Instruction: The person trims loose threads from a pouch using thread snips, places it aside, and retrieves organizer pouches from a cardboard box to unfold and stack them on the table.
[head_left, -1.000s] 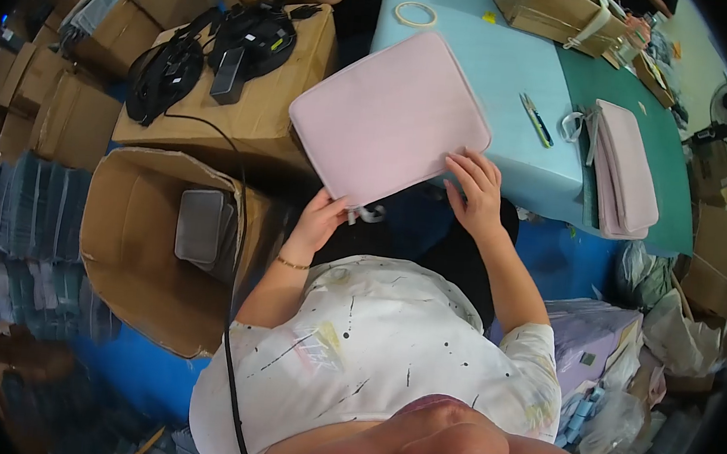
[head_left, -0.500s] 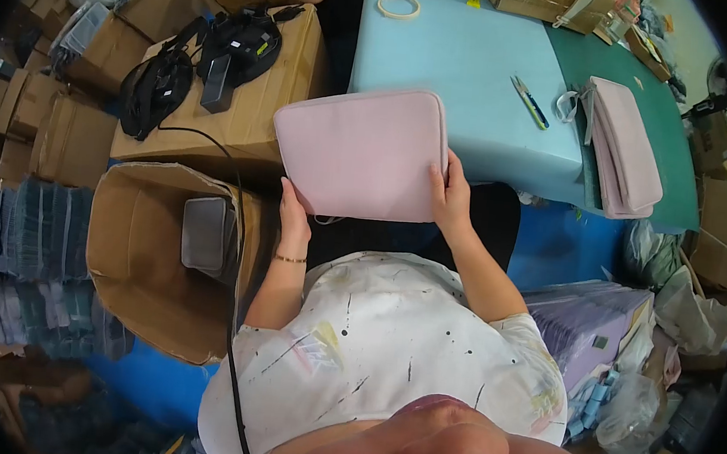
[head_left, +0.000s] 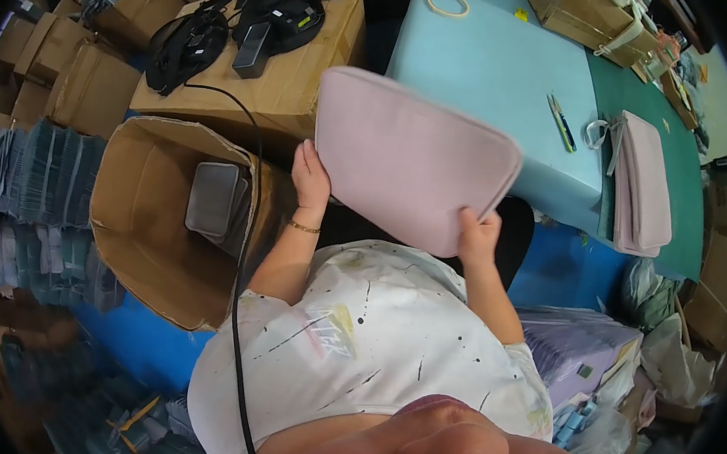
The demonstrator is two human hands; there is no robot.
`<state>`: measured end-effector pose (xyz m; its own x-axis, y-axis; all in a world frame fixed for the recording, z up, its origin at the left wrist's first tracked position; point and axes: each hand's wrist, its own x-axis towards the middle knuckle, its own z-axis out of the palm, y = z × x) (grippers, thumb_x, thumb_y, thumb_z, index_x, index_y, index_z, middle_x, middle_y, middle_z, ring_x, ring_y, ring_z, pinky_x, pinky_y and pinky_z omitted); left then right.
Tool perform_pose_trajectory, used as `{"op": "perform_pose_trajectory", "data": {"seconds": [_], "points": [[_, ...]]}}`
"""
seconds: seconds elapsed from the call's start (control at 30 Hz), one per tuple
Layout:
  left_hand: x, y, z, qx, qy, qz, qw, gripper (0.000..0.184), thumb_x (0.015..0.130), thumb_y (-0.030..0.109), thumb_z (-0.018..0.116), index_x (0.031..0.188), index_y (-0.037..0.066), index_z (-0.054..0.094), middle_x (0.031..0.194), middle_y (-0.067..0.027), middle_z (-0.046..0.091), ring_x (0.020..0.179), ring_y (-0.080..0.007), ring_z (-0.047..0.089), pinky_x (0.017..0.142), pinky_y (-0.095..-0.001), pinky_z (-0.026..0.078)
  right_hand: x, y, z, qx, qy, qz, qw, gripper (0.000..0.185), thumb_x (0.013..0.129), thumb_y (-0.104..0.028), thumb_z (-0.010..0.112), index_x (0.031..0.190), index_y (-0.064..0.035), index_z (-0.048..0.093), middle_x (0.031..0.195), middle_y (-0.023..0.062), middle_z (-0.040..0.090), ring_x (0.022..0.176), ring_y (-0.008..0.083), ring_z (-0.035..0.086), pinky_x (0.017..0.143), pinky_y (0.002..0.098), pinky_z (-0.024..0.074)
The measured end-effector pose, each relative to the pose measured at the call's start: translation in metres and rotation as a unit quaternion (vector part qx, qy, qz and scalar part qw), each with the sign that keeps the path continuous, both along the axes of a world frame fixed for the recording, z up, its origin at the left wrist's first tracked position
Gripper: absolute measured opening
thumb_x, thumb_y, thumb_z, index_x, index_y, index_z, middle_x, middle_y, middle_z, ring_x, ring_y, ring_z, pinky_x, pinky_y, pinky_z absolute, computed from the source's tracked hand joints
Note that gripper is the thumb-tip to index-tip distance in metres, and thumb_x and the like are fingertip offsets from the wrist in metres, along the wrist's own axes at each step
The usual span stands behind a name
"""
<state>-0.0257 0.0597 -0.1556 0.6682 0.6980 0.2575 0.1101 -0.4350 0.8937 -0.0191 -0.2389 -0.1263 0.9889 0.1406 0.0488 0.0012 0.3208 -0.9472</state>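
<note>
A flat pink zippered laptop sleeve (head_left: 412, 162) is held up before my chest, tilted down towards the right. My right hand (head_left: 478, 237) grips its lower right corner, thumb on the front face and the other fingers partly hidden. At the sleeve's lower left edge is my left hand (head_left: 312, 177), fingers stretched out and pointing up; the edge lies against or very near the palm. The sleeve's far side is hidden from me.
An open cardboard box (head_left: 159, 235) on my left holds grey cases (head_left: 215, 197). Black straps (head_left: 282, 17) lie on a closed carton (head_left: 298, 83). The blue table (head_left: 489, 74) carries a tape roll (head_left: 448, 3), snips (head_left: 561, 123) and folded pink sleeves (head_left: 644, 182). A black cable (head_left: 238, 328) hangs before me.
The pink sleeve has tipped, its right side swinging down and nearer to me. My right hand has dropped to its lower corner. The whole view has shifted.
</note>
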Motion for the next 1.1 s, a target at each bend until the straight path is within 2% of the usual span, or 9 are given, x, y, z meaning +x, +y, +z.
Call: {"op": "perform_pose_trajectory", "data": {"seconds": [0.1,0.2,0.33,0.4,0.47,0.5,0.6,0.77,1.1], "points": [[0.002,-0.003,0.035,-0.116,-0.099,-0.046,0.987,0.031,0.103,0.027,0.042,0.111,-0.001,0.053,0.094,-0.0098,0.062,0.085,-0.0147,0.060,0.079,-0.0285,0.048,0.020,-0.024,0.049,-0.011,-0.181,-0.105,0.978,0.025,0.086,-0.018,0.070,0.099,0.0021,0.065,0.099,0.0083,0.067,0.089,0.0158,0.061,0.079,0.0314,0.0483],[0.005,0.000,0.046,-0.224,-0.134,-0.148,0.954,0.046,0.102,0.041,0.039,0.120,-0.001,0.050,0.112,-0.0126,0.060,0.103,-0.0217,0.058,0.094,-0.0359,0.044,0.042,-0.024,0.093,-0.057,-0.402,-0.209,0.890,0.020,0.082,-0.009,0.071,0.097,0.0026,0.066,0.095,0.0117,0.067,0.085,0.0208,0.063,0.076,0.0318,0.0503],[0.000,-0.029,0.080,-0.581,-0.196,-0.312,0.726,0.071,0.096,0.063,0.032,0.136,0.005,0.043,0.133,-0.0138,0.051,0.122,-0.0272,0.049,0.102,-0.0422,0.038,0.062,-0.007,0.127,-0.417,-0.583,-0.145,0.682,0.041,0.060,-0.006,0.064,0.100,-0.0097,0.071,0.097,0.0056,0.065,0.089,0.0243,0.064,0.076,0.0345,0.0494],[-0.004,-0.044,0.089,-0.650,-0.183,-0.337,0.656,0.062,0.099,0.055,0.034,0.136,0.005,0.042,0.134,-0.0126,0.051,0.126,-0.0275,0.047,0.105,-0.0428,0.036,0.058,-0.004,0.099,-0.491,-0.529,-0.060,0.689,0.048,0.061,-0.007,0.064,0.109,-0.0151,0.067,0.105,0.0015,0.062,0.102,0.0204,0.059,0.092,0.0378,0.0407],[-0.002,-0.045,0.063,-0.606,-0.081,-0.317,0.725,0.059,0.100,0.041,0.043,0.142,0.001,0.032,0.144,-0.0111,0.042,0.133,-0.0261,0.040,0.109,-0.0430,0.033,0.045,-0.003,0.074,-0.529,-0.505,-0.026,0.682,0.051,0.063,-0.009,0.070,0.114,-0.0161,0.065,0.109,0.0032,0.060,0.106,0.0222,0.057,0.096,0.0397,0.0373],[-0.002,-0.047,0.060,-0.587,-0.014,-0.271,0.763,0.048,0.098,0.018,0.052,0.139,0.002,0.036,0.138,-0.0105,0.048,0.127,-0.0237,0.046,0.106,-0.0417,0.039,0.037,-0.006,0.064,-0.509,-0.478,-0.044,0.714,0.052,0.064,-0.010,0.072,0.114,-0.0155,0.064,0.111,0.0041,0.060,0.106,0.0231,0.056,0.097,0.0400,0.0367],[-0.004,-0.044,0.045,-0.604,-0.018,-0.298,0.739,0.044,0.094,0.005,0.054,0.136,0.002,0.040,0.132,-0.0106,0.052,0.123,-0.0235,0.050,0.103,-0.0411,0.042,0.013,-0.026,0.030,-0.424,-0.388,-0.115,0.810,0.048,0.069,-0.010,0.078,0.114,-0.0087,0.063,0.114,0.0092,0.058,0.106,0.0279,0.056,0.098,0.0391,0.0386],[-0.001,-0.042,0.041,-0.586,-0.008,-0.311,0.748,0.044,0.094,0.007,0.054,0.136,0.001,0.040,0.133,-0.0120,0.051,0.124,-0.0246,0.049,0.104,-0.0425,0.041,0.015,-0.051,-0.016,-0.178,-0.068,-0.172,0.966,0.026,0.093,-0.009,0.059,0.118,-0.0009,0.060,0.109,0.0093,0.062,0.098,0.0167,0.061,0.088,0.0282,0.0475],[-0.014,-0.038,0.026,-0.572,-0.011,-0.318,0.756,0.045,0.093,0.004,0.054,0.136,0.001,0.040,0.133,-0.0124,0.051,0.124,-0.0250,0.049,0.104,-0.0424,0.041,0.039,-0.022,0.019,-0.048,0.106,-0.045,0.992,0.038,0.099,-0.026,0.051,0.127,0.0000,0.056,0.112,0.0094,0.064,0.099,0.0139,0.061,0.085,0.0278,0.0501]]}}
